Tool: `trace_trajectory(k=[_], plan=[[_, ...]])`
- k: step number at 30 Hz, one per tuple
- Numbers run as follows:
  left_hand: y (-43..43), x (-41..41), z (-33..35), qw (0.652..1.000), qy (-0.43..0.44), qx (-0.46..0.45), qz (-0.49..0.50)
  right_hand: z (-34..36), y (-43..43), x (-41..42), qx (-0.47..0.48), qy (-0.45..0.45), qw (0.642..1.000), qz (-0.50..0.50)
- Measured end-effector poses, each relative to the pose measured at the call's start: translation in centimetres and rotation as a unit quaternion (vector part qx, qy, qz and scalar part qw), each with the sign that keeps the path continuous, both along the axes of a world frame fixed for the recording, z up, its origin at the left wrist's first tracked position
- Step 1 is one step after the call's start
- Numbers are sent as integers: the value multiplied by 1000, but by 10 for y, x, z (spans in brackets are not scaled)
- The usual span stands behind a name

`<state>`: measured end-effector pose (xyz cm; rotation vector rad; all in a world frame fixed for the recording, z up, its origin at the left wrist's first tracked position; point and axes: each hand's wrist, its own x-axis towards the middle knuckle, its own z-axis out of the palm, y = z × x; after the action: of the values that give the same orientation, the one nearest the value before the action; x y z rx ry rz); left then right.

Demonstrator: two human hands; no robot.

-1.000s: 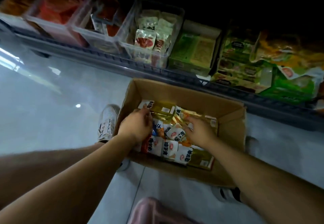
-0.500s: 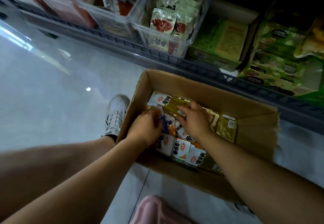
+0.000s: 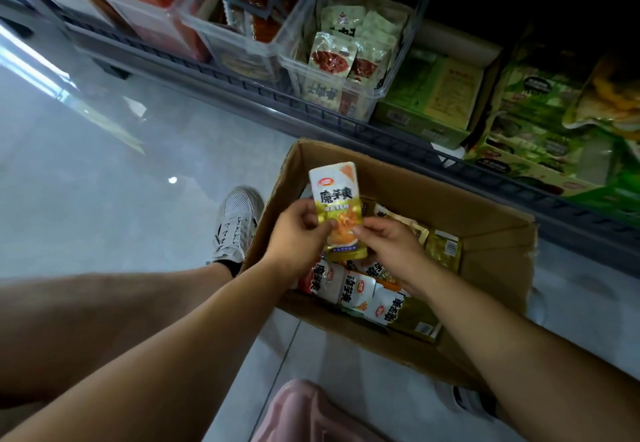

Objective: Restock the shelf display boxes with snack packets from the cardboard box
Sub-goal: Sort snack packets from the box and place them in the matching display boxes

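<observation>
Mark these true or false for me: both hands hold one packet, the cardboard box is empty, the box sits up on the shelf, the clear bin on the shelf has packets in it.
1. The left hand and the right hand hold one white and yellow packet. True.
2. The cardboard box is empty. False: more packets lie inside it.
3. The cardboard box sits on the shelf. False: it stands on the floor in front of the shelf.
4. The clear bin on the shelf has packets in it. True.
</observation>
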<state>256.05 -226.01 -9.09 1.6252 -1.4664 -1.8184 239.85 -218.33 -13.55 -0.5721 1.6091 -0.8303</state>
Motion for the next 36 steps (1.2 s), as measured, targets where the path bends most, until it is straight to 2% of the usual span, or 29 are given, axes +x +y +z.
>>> trace_trajectory(k=[1,3,5,7,11,17,22,25,30,36], plan=[[0,2,8,1000,7,-11,7,2,-1,0,1,21,1000,19],[-4,10,22,999,6,-36,14,-2,-5,-1,-16,131,989,59],[-9,21,37,998,7,-52,28,-9,-12,-4,-46,262,957,116],[-12,35,48,997,6,-57,56,-18,-21,-5,-61,342,917,198],[-14,63,57,990,34,-25,133,-35,-38,-3,-5,378,871,314],[-8,81,56,979,77,24,190,-47,-31,1,27,426,863,271],[-6,81,53,981,73,20,180,-33,-23,1,12,413,886,208],[-5,78,55,983,73,6,167,-6,-19,0,15,346,932,107],[-2,70,55,991,66,5,115,47,-10,10,-66,293,954,0],[6,50,60,986,129,33,103,93,-9,41,-108,171,977,-74]])
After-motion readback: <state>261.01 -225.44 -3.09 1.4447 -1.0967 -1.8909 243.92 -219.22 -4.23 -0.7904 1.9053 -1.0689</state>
